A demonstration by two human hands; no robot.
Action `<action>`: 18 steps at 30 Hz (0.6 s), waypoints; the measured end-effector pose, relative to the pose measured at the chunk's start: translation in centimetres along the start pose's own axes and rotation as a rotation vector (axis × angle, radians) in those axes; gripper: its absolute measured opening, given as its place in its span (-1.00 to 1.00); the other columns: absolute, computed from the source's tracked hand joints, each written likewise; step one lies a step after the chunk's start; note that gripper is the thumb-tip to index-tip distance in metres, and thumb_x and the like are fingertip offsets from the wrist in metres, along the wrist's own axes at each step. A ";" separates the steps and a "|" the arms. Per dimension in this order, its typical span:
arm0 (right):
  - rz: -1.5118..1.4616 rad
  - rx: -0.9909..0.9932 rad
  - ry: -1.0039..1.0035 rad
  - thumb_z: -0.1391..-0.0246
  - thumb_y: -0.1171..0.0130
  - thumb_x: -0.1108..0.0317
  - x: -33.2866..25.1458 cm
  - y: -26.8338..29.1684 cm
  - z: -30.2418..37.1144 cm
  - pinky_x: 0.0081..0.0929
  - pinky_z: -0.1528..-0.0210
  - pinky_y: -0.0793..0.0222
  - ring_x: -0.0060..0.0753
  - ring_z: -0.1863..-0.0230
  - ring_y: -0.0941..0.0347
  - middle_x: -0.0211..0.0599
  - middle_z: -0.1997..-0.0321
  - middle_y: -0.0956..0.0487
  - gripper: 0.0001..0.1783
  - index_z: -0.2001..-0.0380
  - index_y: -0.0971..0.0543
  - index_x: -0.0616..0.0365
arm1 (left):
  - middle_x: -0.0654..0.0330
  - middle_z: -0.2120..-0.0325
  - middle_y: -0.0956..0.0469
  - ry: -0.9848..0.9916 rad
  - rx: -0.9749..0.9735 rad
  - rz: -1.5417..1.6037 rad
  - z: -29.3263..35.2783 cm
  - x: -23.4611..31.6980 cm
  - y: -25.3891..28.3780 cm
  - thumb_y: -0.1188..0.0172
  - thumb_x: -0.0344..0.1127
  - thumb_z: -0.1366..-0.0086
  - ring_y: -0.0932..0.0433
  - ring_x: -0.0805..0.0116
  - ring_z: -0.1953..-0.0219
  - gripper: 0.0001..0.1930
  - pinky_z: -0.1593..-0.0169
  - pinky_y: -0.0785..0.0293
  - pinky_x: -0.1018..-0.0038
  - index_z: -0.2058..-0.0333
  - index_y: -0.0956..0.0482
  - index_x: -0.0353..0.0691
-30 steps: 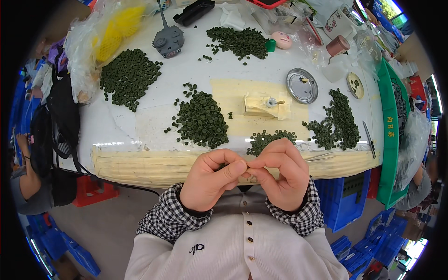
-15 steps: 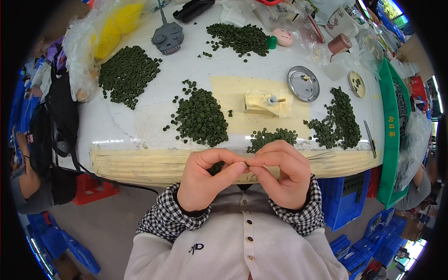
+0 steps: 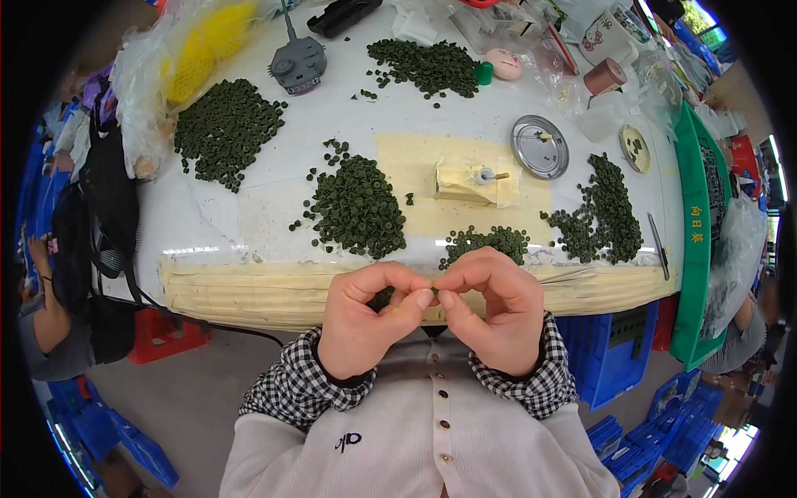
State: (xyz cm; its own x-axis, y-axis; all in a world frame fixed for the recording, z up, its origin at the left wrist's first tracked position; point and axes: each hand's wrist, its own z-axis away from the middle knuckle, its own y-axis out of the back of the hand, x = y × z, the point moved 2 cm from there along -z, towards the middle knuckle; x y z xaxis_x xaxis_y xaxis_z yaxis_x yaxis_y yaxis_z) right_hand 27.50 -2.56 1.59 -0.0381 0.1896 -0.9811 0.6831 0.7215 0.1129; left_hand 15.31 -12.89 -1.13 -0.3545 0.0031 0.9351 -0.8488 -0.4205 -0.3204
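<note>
My left hand and my right hand meet above the near edge of the table, thumbs and forefingers pinched together. Between the fingertips sits a small dark green round part, mostly covered by the fingers. Just beyond my right hand lies a small group of green round parts. A larger heap of green parts spreads beyond my left hand. More dark green parts show in the gap behind my left fingers.
Further heaps lie at the far left, far middle and right. A taped block with a peg stands mid-table. Around it are a round metal tin, tweezers, a grey model turret and a green crate.
My right hand has shifted slightly left and its fingers have closed in on the small part. My left hand stays almost where it was.
</note>
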 end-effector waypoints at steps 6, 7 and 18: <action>0.041 0.084 -0.004 0.10 -0.19 0.61 -0.1 0.8 0.0 -0.61 0.32 -0.39 -0.47 0.39 -0.48 -0.23 0.38 -0.54 -0.85 0.36 -0.56 0.33 | 0.25 0.48 -0.53 0.270 0.065 0.409 0.0 0.3 0.3 -0.09 -0.45 -0.24 -0.18 0.73 0.63 -0.93 0.58 -0.10 0.71 0.33 -0.50 -0.30; 0.031 0.095 -0.018 0.09 -0.19 0.60 0.0 1.0 0.0 -0.62 0.31 -0.40 -0.47 0.39 -0.48 -0.23 0.38 -0.54 -0.85 0.36 -0.56 0.33 | 0.24 0.49 -0.52 0.269 0.073 0.417 0.0 0.4 0.4 -0.08 -0.44 -0.25 -0.17 0.73 0.63 -0.93 0.58 -0.08 0.72 0.33 -0.50 -0.30; -0.035 0.012 -0.091 0.07 -0.18 0.56 0.6 -0.2 0.0 -0.64 0.34 -0.38 -0.52 0.40 -0.47 -0.27 0.43 -0.53 -0.87 0.36 -0.56 0.32 | 0.43 0.58 -0.39 0.181 0.038 0.111 0.1 0.6 0.1 -0.14 -0.46 -0.21 -0.23 0.73 0.53 -0.95 0.44 -0.17 0.73 0.37 -0.54 -0.31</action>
State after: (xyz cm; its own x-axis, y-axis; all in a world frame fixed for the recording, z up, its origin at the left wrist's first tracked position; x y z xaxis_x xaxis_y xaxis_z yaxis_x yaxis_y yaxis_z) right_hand 27.37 -2.60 0.93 0.0041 0.1025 -0.9947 0.6910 0.7188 0.0769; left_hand 15.09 -13.01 -0.58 -0.5120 0.1162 0.8511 -0.7867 -0.4611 -0.4104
